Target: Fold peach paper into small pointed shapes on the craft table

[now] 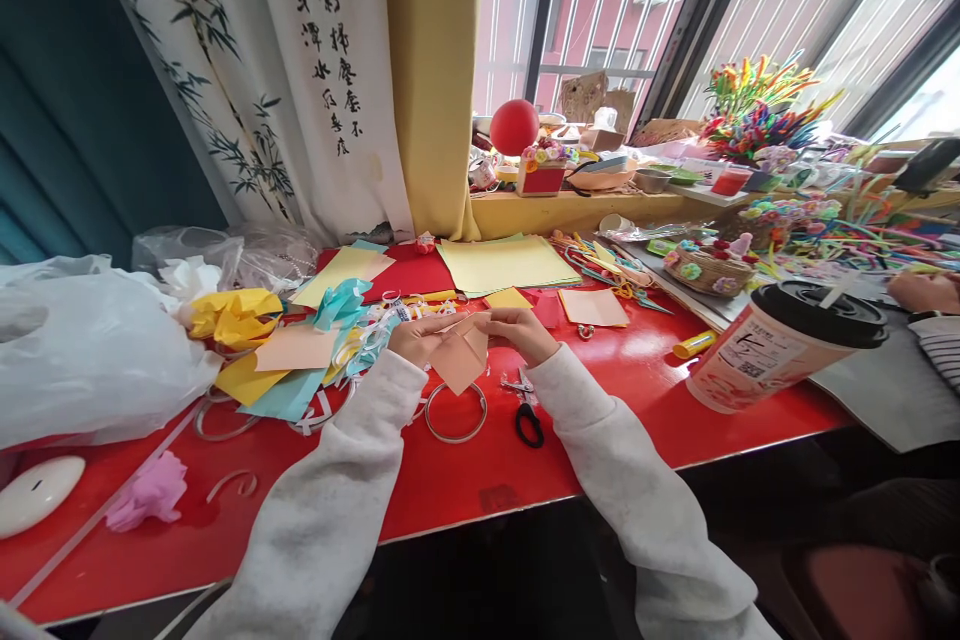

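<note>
left hand point(420, 335) and right hand point(525, 330) pinch a folded pink paper point(459, 362)

through the head camera, far from the desk point(465, 495), i have both hands closed on the folded pink paper. the left one nips it on the left side and the right one nips its top right part. the paper is up in front of me, near the middle, with one corner pointing down.

below that corner i see a metal ring point(456, 441) on the red desk top. i can't tell if the paper touches it. to the right of the ring, the scissors point(529, 426) lie with their black handles toward me.

past my right hand is a flat peach square point(592, 308). big yellow sheets point(510, 265) lie farther back. on my left i see a messy pile with a crumpled yellow paper point(234, 317) and a blue paper point(289, 394), and a white plastic bag point(97, 350) sits next to it.

on my right, a yellow tube point(695, 345) lies near a big drink cup point(784, 350) with a black lid. past the cup i can see another person's hand point(930, 290) and a striped sleeve point(937, 345).
</note>
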Motion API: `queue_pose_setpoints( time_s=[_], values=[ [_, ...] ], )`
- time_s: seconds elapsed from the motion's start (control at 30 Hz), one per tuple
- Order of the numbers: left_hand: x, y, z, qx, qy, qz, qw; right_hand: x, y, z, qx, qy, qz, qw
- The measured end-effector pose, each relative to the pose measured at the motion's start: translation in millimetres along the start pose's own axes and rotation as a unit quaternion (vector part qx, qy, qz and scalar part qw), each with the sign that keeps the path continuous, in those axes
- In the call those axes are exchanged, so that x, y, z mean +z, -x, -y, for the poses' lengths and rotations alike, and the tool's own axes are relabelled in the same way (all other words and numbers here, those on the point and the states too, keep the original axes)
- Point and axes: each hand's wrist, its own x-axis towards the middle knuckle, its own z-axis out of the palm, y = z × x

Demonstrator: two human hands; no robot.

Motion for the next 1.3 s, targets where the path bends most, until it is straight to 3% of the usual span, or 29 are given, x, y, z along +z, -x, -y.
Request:
queue_pose_setpoints(
  time_s=[0.13, 0.5, 0.8, 1.0, 1.17, 1.3],
  values=[
    [-1.4, 0.5, -1.7, -0.023, 0.06, 0.022, 0.998, -2.4, 2.3, 3.2, -0.002, -0.004, 0.011, 1.0],
    [2.7, 6.0, -4.3, -0.041, 0.105, 0.047, 0.993, -11.4, 1.6, 5.7, 0.096, -0.039, 0.025, 0.994],
    [-2.0, 0.8, 9.7, -0.049, 0.124, 0.049, 0.99, -11.9, -1.2, -1.9, 0.044, -0.08, 0.043, 0.995],
    [0.4, 6.1, -4.0, -0.006, -0.003, 0.015, 1.0, -6.9, -0.5, 0.6, 0.049, -0.081, 0.007, 0.995],
    [-0.6, 0.9, 6.5, 0.096, -0.126, -0.009, 0.987, -1.5, -3.5, -7.2, 0.031, -0.063, 0.014, 0.997],
    [-0.2, -1.6, 12.2, 0.143, -0.203, -0.003, 0.969, -1.7, -6.4, -12.7, 0.019, -0.051, -0.022, 0.998]
  ],
)
